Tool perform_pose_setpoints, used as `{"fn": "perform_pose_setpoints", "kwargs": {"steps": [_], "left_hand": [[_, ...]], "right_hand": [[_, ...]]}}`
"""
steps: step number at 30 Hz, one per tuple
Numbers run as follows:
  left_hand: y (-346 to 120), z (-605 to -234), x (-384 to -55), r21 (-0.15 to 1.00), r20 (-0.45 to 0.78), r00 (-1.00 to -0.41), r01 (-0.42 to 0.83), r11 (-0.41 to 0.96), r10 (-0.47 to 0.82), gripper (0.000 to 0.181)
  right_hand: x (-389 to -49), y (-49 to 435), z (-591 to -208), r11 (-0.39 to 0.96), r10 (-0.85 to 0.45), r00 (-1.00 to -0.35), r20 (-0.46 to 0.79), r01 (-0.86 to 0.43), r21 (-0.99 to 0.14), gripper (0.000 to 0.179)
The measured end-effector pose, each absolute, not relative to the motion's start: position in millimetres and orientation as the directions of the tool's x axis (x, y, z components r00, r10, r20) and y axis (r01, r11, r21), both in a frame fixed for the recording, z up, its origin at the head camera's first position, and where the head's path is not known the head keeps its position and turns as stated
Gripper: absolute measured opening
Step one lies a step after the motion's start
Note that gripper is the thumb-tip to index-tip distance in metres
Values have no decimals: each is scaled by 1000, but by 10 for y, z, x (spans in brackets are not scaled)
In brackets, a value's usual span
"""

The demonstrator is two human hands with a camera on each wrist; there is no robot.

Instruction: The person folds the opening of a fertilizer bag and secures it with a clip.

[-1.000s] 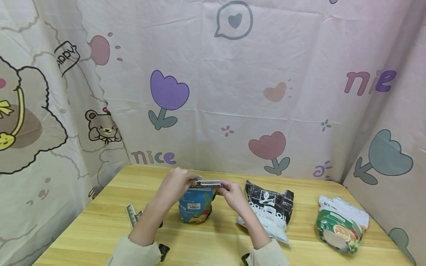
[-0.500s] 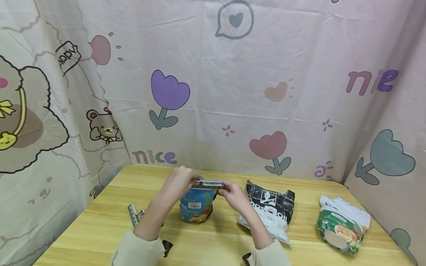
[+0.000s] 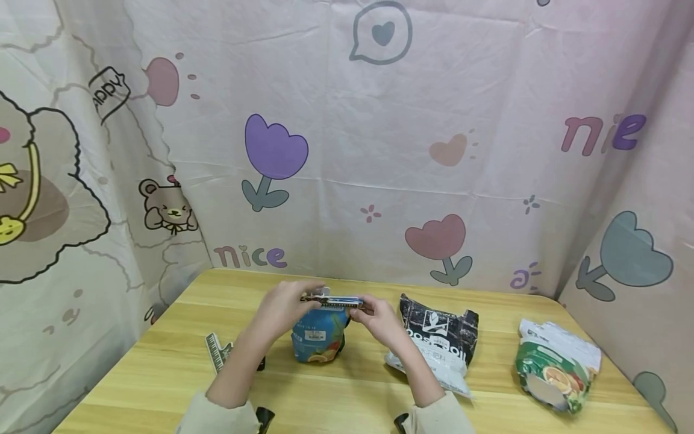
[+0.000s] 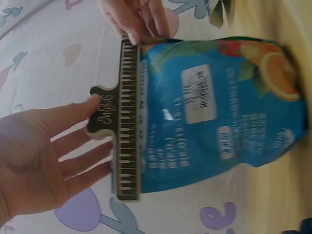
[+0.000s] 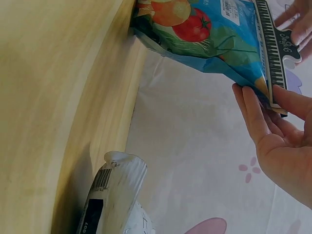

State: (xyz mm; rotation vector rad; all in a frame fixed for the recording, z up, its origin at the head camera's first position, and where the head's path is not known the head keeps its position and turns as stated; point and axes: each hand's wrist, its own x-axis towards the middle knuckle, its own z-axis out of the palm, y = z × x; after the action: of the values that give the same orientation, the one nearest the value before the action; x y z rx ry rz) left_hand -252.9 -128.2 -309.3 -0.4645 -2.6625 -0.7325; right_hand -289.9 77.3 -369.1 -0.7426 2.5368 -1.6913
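Left hand [image 3: 284,307] has dropped and drawn slightly outward at the top of the blue bag [image 3: 317,339] since the earlier head view; the bag and the right hand [image 3: 379,314] keep nearly the same place. Nearest the viewer, two pale sleeves [image 3: 441,415] enter over the front of the bench [image 3: 347,404]. To the left, a second clip [image 3: 214,352] lies on the bench beside the left forearm, which partly covers the things there. Beyond the sleeves, the blue bag stands upright near the middle of the bench, its top edge spanned by a keyboard-patterned clip [image 4: 129,131]. The left thumb lies on the front of the clip's scrolled handle with the other fingers, fairly straight, behind it, in an apparent pinch; the right thumb and fingers pinch the clip's far end together with the bag's corner. Well apart to the right, the green-and-white bag [image 3: 558,369] lies on the bench; nearer the right hand is the black-and-white bag [image 3: 441,346]. Farthest back hangs a printed cloth [image 3: 347,138]. Progress, as judged: clipping the blue bag looks nearly complete, though how firmly the clip bites cannot be told; neither other bag shows a clip, so both may remain.
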Motion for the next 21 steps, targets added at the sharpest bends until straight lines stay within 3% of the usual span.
{"fn": "perform_pose_setpoints", "kwargs": {"steps": [6,11,15,21], "left_hand": [[-1401,-3244,-2471,616,343,-939,249,747,31,64],[-1509,-3391,-2424,808,166,-979,65,585,-120,86],[-1560,-3499,-2399,893,57,-992,1,449,-109,87],[-1531,-3592,-2425,923,50,-996,17,385,-74,72]], "right_hand": [[-2900,751,-3729,329,-400,-891,214,-358,-874,24],[-2877,722,-3766,315,-454,-878,153,-318,-894,18],[-2852,705,-3770,313,-487,-864,126,-307,-899,20],[-2861,725,-3762,339,-466,-878,108,-290,-895,26]]}}
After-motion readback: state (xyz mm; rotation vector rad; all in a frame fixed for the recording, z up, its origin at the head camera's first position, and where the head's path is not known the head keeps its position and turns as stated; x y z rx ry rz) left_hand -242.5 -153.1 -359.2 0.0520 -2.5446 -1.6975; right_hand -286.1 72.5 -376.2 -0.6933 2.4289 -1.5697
